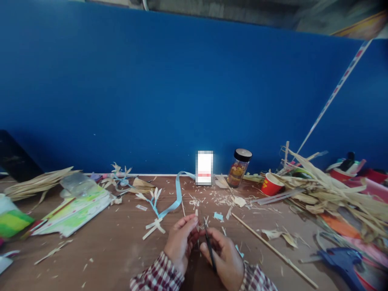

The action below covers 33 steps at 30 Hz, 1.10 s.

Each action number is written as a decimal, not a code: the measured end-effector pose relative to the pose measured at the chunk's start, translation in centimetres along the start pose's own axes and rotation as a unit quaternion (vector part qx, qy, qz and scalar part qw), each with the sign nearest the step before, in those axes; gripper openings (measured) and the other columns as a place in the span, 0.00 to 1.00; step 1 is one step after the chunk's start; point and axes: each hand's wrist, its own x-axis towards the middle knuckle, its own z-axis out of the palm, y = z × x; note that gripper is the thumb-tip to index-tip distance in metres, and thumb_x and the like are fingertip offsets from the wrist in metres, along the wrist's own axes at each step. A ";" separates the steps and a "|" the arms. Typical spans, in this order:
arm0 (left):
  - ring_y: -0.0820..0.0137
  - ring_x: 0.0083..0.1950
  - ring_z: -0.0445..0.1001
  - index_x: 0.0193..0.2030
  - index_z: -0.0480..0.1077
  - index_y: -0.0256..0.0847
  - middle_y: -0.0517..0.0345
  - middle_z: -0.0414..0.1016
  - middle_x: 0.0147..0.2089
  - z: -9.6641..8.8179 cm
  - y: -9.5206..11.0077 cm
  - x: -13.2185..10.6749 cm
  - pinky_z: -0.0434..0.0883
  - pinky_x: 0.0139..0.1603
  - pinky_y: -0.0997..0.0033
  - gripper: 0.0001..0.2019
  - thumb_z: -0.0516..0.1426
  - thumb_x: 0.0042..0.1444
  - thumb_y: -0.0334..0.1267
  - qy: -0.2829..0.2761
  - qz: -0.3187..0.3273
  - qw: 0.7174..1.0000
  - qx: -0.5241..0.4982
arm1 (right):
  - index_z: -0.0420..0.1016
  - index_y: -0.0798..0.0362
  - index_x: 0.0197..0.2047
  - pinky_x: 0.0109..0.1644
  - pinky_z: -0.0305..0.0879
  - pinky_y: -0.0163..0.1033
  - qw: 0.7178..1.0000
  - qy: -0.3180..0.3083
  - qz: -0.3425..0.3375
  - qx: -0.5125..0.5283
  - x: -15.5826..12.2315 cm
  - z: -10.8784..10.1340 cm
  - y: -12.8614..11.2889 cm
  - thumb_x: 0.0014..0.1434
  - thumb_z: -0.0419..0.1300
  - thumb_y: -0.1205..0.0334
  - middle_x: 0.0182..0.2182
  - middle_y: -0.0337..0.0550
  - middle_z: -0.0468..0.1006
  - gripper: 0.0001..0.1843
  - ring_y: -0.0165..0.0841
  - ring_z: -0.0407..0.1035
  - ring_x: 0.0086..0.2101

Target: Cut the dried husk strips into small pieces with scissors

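Observation:
Near the table's front edge, my left hand (182, 239) is closed, pinching a small pale strip of dried husk (196, 213) upright between thumb and fingers. Close beside it, my right hand (226, 256) is wrapped round dark-handled scissors (209, 246), whose tips point up and away near the strip. How far the blades are apart is hard to make out. Beyond my left hand lies a blue-stemmed husk flower (155, 202), with a light blue ribbon (178, 194) curling behind it. Several pale husk scraps (197, 201) are scattered around.
A lidded jar (238, 171) and red paper cup (272, 184) stand at the back. Right of my hands are a thin stick (273, 248), a blue glue gun (341, 258) and piled dried husks (339, 194). A painted sheet (81, 212) lies left; a blue partition (182, 81) rises behind.

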 end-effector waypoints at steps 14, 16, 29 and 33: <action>0.79 0.20 0.66 0.31 0.70 0.33 0.62 0.66 0.22 -0.3 -0.5 0.3 0.70 0.23 0.79 0.05 0.59 0.45 0.27 -0.003 0.013 1.000 -0.010 | 0.69 0.53 0.39 0.22 0.53 0.27 0.999 -0.016 -0.013 -0.027 -0.2 0.0 -0.2 0.54 0.55 0.63 0.22 0.34 0.65 0.09 0.24 0.55 0.21; 0.79 0.20 0.66 0.31 0.70 0.32 0.62 0.66 0.21 -0.3 -0.5 0.2 0.70 0.23 0.79 0.05 0.59 0.45 0.27 -0.002 0.012 1.000 -0.008 | 0.69 0.53 0.39 0.22 0.52 0.27 0.999 -0.017 -0.011 -0.033 -0.2 0.0 -0.2 0.54 0.55 0.64 0.23 0.34 0.65 0.09 0.24 0.55 0.21; 0.79 0.19 0.65 0.31 0.69 0.32 0.62 0.65 0.20 -0.3 -0.5 0.4 0.69 0.22 0.79 0.04 0.58 0.46 0.27 0.009 0.008 1.000 0.003 | 0.69 0.53 0.40 0.21 0.51 0.27 0.999 -0.019 0.000 -0.036 -0.1 0.0 0.1 0.53 0.56 0.63 0.22 0.34 0.65 0.10 0.24 0.55 0.21; 0.79 0.19 0.66 0.31 0.69 0.32 0.62 0.65 0.20 -0.3 -0.5 0.4 0.69 0.22 0.79 0.04 0.58 0.46 0.27 0.007 0.011 1.000 0.001 | 0.69 0.53 0.40 0.21 0.52 0.27 0.999 -0.023 -0.003 -0.031 -0.2 -0.1 -0.1 0.52 0.57 0.63 0.23 0.34 0.66 0.10 0.24 0.55 0.21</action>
